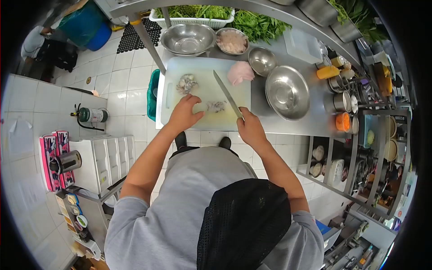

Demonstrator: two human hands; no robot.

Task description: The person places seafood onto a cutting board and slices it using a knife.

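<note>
Right hand point(250, 130) closed round handle of knife point(227, 94), blade slanting over cutting board point(209, 74). My left hand point(183, 113) loosely curled, thumb and fingers apart, over board's near side. Chopped pieces point(216, 106) lie between left hand and blade; larger greyish clump point(186, 84) sits just beyond left fingers. Pink cloth point(240, 73) beyond knife, metal bowls point(288, 93) around board.

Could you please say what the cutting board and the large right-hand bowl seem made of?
The cutting board looks like smooth plastic: pale, with no visible wood grain. The large bowl looks like polished metal, probably stainless steel, given its bright highlights.
</note>
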